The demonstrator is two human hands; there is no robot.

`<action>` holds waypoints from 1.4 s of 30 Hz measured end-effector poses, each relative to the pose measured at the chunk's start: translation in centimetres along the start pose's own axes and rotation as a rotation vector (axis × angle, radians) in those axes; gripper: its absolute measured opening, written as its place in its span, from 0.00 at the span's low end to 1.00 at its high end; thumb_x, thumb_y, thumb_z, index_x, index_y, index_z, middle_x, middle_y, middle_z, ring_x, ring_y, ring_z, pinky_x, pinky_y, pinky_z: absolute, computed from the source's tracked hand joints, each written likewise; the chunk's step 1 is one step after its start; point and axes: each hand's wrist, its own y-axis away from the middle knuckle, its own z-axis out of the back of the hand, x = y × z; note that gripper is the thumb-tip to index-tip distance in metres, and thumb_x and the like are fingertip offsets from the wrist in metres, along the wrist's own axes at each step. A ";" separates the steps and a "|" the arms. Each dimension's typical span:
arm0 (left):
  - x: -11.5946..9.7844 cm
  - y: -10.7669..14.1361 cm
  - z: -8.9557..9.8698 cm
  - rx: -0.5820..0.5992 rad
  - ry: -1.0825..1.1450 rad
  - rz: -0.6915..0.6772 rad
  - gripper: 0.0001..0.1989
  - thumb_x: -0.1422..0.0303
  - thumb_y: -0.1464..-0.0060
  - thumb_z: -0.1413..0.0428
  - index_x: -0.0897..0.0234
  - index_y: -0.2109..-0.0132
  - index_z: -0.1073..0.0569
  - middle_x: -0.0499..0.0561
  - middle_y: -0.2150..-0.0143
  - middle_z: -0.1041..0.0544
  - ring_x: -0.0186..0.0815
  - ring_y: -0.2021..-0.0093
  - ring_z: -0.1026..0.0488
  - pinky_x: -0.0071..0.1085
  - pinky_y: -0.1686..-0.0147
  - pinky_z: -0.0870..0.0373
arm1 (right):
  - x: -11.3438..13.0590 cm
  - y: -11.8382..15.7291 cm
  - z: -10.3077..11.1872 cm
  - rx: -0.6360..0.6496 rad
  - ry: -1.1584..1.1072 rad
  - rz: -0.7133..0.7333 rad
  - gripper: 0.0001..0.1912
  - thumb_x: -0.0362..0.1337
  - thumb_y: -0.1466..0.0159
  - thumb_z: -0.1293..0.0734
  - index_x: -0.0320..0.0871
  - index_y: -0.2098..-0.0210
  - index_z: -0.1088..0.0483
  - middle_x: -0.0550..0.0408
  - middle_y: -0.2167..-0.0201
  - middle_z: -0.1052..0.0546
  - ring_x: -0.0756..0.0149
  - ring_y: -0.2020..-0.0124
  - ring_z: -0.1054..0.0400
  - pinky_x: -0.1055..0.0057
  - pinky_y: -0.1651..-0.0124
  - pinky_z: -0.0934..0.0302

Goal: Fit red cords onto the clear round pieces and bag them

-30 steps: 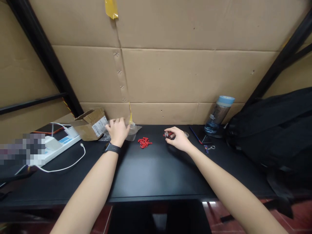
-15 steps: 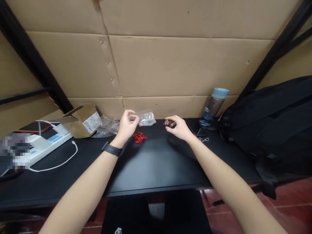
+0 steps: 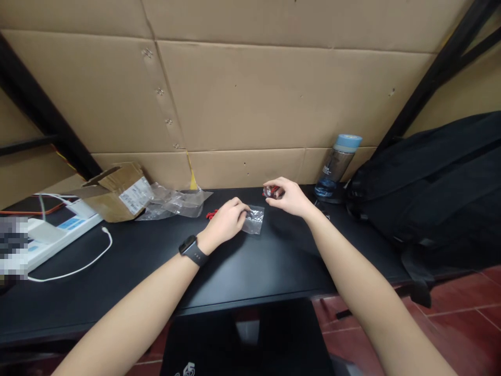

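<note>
My left hand [image 3: 227, 222], with a dark watch on the wrist, is closed on one end of a small clear plastic bag [image 3: 254, 220] low over the black table. Behind its fingers, red cords [image 3: 212, 214] lie on the table, mostly covered by the hand. My right hand [image 3: 290, 196] is raised a little above the table to the right. Its thumb and fingers grip a small clear, round object with red parts [image 3: 271, 192]; its exact kind I cannot make out.
An open cardboard box [image 3: 117, 193] and crumpled plastic wrapping [image 3: 183, 202] lie left, beside a white power strip [image 3: 66, 232] with cables. At the right stand a water bottle [image 3: 337, 167] with a blue lid and a black backpack [image 3: 434, 198]. A cardboard wall [image 3: 242, 104] closes off the back.
My left hand has come down and to the right with the small plastic bag, now covering most of the red cords. My right hand still holds the round object in about the same place.
</note>
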 end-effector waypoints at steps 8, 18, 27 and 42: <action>-1.4 1.1 -1.0 0.292 -0.106 -0.081 0.24 0.73 0.33 0.53 0.43 0.36 0.32 0.50 0.35 0.30 0.46 0.42 0.33 0.42 0.50 0.37 | 1.9 0.6 1.7 0.493 -0.103 0.020 0.25 0.35 0.49 0.24 0.44 0.51 0.23 0.57 0.64 0.20 0.68 0.69 0.29 0.73 0.66 0.36; 0.4 0.6 0.3 0.340 0.040 -0.176 0.29 0.82 0.42 0.53 0.45 0.47 0.21 0.45 0.43 0.23 0.39 0.47 0.26 0.34 0.53 0.36 | 0.8 0.7 -0.1 0.479 0.175 0.037 0.17 0.31 0.52 0.26 0.46 0.61 0.21 0.57 0.67 0.19 0.65 0.68 0.28 0.72 0.63 0.38; -0.6 0.8 0.1 0.303 0.006 -0.136 0.17 0.64 0.33 0.50 0.52 0.40 0.28 0.53 0.49 0.25 0.42 0.50 0.26 0.39 0.49 0.34 | 0.4 0.9 -0.6 0.452 0.172 -0.022 0.16 0.28 0.53 0.26 0.46 0.63 0.21 0.58 0.71 0.20 0.65 0.70 0.28 0.73 0.66 0.40; -1.1 1.1 -1.1 0.243 -0.110 -0.115 0.18 0.56 0.32 0.52 0.52 0.41 0.28 0.57 0.39 0.26 0.53 0.32 0.42 0.56 0.39 0.46 | -0.6 0.7 -1.1 0.480 0.055 -0.206 0.12 0.30 0.49 0.26 0.42 0.63 0.20 0.56 0.72 0.18 0.63 0.68 0.22 0.72 0.62 0.33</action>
